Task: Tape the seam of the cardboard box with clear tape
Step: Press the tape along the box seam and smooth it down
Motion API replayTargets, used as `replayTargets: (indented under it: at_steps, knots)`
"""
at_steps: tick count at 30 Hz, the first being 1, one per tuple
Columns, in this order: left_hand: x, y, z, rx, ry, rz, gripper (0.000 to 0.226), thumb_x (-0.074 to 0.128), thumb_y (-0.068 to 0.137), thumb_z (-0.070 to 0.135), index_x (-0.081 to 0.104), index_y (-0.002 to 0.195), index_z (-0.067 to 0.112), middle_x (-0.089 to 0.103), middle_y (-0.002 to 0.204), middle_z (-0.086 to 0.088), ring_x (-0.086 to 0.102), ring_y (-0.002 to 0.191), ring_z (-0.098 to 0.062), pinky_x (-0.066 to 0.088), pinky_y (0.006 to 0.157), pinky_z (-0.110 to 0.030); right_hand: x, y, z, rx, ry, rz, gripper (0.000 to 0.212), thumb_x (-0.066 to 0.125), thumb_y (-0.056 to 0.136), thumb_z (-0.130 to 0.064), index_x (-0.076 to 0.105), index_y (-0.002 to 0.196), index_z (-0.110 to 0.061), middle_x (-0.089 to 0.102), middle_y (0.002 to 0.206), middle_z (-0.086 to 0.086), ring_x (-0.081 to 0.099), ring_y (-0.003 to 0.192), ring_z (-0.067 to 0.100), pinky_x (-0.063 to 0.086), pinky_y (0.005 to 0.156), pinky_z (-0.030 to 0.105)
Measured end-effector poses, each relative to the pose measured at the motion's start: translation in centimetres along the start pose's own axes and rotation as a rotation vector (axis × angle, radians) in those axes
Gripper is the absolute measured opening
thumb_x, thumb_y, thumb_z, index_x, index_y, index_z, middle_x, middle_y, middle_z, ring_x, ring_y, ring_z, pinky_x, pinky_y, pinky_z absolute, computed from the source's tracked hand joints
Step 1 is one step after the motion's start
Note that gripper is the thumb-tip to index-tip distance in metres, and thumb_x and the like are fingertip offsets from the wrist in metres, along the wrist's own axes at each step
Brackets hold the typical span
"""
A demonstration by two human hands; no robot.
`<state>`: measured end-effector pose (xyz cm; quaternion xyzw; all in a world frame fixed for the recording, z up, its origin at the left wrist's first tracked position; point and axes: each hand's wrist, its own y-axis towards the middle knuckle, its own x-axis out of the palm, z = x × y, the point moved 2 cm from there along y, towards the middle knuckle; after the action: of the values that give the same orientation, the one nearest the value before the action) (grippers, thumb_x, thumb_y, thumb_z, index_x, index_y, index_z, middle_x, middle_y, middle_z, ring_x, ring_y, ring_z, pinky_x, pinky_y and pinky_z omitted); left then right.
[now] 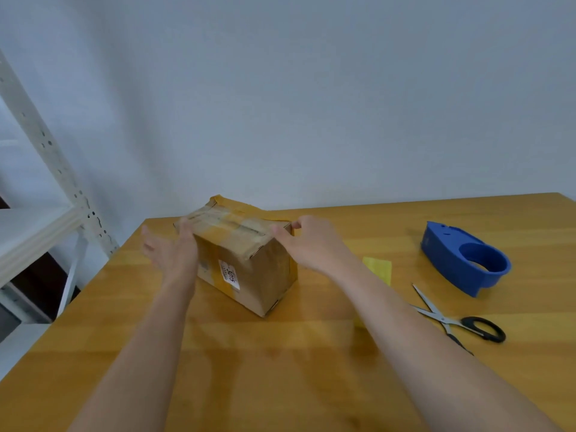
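- A wooden table (280, 353) fills the lower part of the view, set against a plain pale wall (311, 88).
- A white metal shelving unit (40, 219) stands at the left, beside the table's edge.
- A small cardboard box (246, 269) sits on the table near its far left corner, turned at an angle. Its top seam is covered by a strip of tape (227, 227), and a white label (230, 275) is stuck on the near side.
- The left hand (171, 247) is at the box's left end, fingers spread and fairly straight; the image is blurred, so whether it touches the box is unclear.
- The right hand (307, 241) rests on the box's right end, thumb on the top edge, fingers curled round the far corner.
- A blue tape dispenser (461, 260) lies to the right, well apart from the box.
- Black-handled scissors (458, 322) lie open in front of the dispenser.
- A yellow paper scrap (378, 268) lies beside the right forearm.
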<state>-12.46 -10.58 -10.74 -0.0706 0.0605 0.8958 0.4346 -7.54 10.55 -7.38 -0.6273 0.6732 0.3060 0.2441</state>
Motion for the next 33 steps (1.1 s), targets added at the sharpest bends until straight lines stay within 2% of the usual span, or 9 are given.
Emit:
replayTargets:
  at_steps: [7,10,13,18,22,25,27,30,33]
  knots:
    - [1.2,3.4,-0.9,0.007,-0.065,-0.289,0.078,0.054,0.09,0.048,0.014,0.152,0.024,0.021,0.159,-0.001,0.025,0.143,-0.022,0.024,0.113,-0.041,0.2,0.9,0.7,0.016,0.039,-0.055,0.055,0.041,0.094,-0.054,0.055,0.115,-0.005,0.071,0.09,0.014,0.064,0.072,0.027,0.052,0.07,0.036]
    - [1.2,3.9,-1.4,0.037,0.046,-0.299,0.079,0.061,0.081,0.057,0.031,0.146,0.023,0.032,0.152,-0.005,0.037,0.135,-0.027,0.034,0.11,-0.045,-0.2,1.3,0.7,0.008,0.041,-0.079,0.047,0.04,0.095,-0.053,0.055,0.088,-0.008,0.071,0.081,0.019,0.061,0.064,0.029,0.048,0.061,0.034]
    - [1.7,3.6,-1.6,0.026,0.097,-0.306,0.066,0.062,0.075,0.063,0.049,0.123,0.018,0.045,0.134,-0.008,0.05,0.117,-0.029,0.045,0.099,-0.049,-0.6,1.6,0.7,0.008,0.022,-0.061,0.046,0.04,0.096,-0.05,0.056,0.087,-0.008,0.056,0.068,0.01,0.052,0.061,0.023,0.04,0.054,0.031]
    - [3.1,2.9,-1.5,0.041,0.083,-0.315,0.046,0.058,0.087,0.048,0.048,0.116,0.014,0.052,0.123,-0.008,0.052,0.108,-0.026,0.045,0.083,-0.038,-1.0,2.8,1.0,0.041,-0.058,-0.042,0.042,0.043,0.095,-0.049,0.047,0.084,-0.009,0.047,0.064,0.001,0.045,0.057,0.015,0.027,0.044,0.025]
    - [4.0,2.9,-0.9,0.088,0.072,-0.293,0.043,0.06,0.083,0.049,0.052,0.111,0.017,0.053,0.122,-0.009,0.055,0.106,-0.026,0.048,0.081,-0.038,-2.2,4.2,1.0,0.038,-0.015,-0.037,0.047,0.039,0.097,-0.048,0.043,0.065,-0.014,0.042,0.059,0.0,0.043,0.056,0.017,0.03,0.047,0.024]
    - [5.2,2.5,-0.1,0.143,0.07,-0.282,0.049,0.06,0.084,0.05,0.054,0.118,0.014,0.053,0.123,-0.01,0.054,0.107,-0.027,0.048,0.084,-0.039,-4.2,4.9,0.9,0.016,0.084,0.01,0.054,0.037,0.099,-0.044,0.064,0.099,0.003,0.065,0.085,0.016,0.062,0.079,0.03,0.039,0.056,0.022]
    - [6.1,2.4,0.3,0.165,0.083,-0.285,0.054,0.059,0.084,0.051,0.054,0.122,0.014,0.053,0.124,-0.011,0.054,0.108,-0.028,0.047,0.082,-0.037,-5.0,5.5,1.1,0.002,0.107,0.06,0.06,0.037,0.099,-0.043,0.061,0.112,0.011,0.064,0.115,0.029,0.063,0.101,0.04,0.042,0.07,0.026]
    - [7.5,2.2,0.5,0.173,0.077,-0.296,0.054,0.059,0.086,0.049,0.051,0.127,0.013,0.051,0.127,-0.009,0.054,0.108,-0.025,0.044,0.078,-0.032,-4.9,7.2,2.3,0.032,0.126,0.071,0.05,0.04,0.097,-0.048,0.049,0.069,-0.007,0.059,0.076,0.018,0.057,0.071,0.03,0.042,0.068,0.033]
    - [8.6,2.1,0.1,0.155,0.098,-0.335,0.053,0.059,0.088,0.047,0.05,0.127,0.013,0.049,0.13,-0.009,0.053,0.107,-0.024,0.046,0.083,-0.035,-4.2,8.0,3.7,0.106,0.119,0.033,0.05,0.039,0.096,-0.049,0.041,0.065,-0.011,0.045,0.064,0.004,0.047,0.063,0.021,0.037,0.058,0.029]
